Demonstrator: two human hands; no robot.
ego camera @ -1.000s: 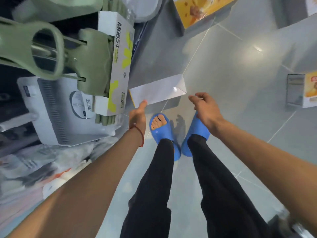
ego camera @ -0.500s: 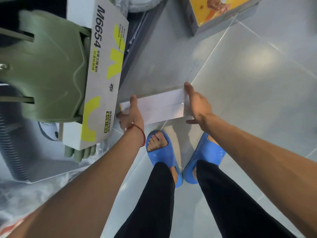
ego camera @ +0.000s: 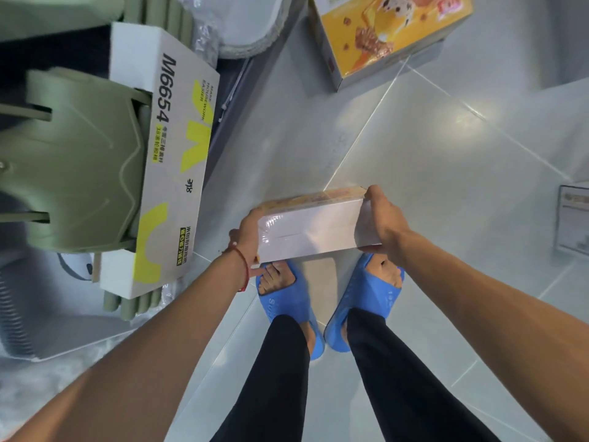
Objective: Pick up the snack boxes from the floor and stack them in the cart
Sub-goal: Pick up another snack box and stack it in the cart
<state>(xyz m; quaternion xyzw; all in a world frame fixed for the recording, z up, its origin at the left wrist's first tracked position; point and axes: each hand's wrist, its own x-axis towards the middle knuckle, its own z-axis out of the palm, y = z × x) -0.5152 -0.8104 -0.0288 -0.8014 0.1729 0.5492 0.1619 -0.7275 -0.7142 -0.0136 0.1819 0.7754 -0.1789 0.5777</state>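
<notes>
A shrink-wrapped snack box [ego camera: 310, 232], its white side facing me and a yellow printed face turned away, hangs above my feet. My left hand [ego camera: 247, 232] grips its left end and my right hand [ego camera: 381, 220] grips its right end, thumb underneath. A second yellow snack box [ego camera: 382, 33] lies on the floor at the top of the view. Part of a third box [ego camera: 573, 218] shows at the right edge. No cart is plainly visible.
At the left, a long white box marked M6654 [ego camera: 165, 161] lies across green plastic items [ego camera: 70, 167] and bagged goods. My feet in blue slippers [ego camera: 287, 301] stand on the glossy grey tiled floor [ego camera: 430, 161].
Both hands reached down to the white-sided box on the floor, took hold of its ends and lifted it off the tiles toward me.
</notes>
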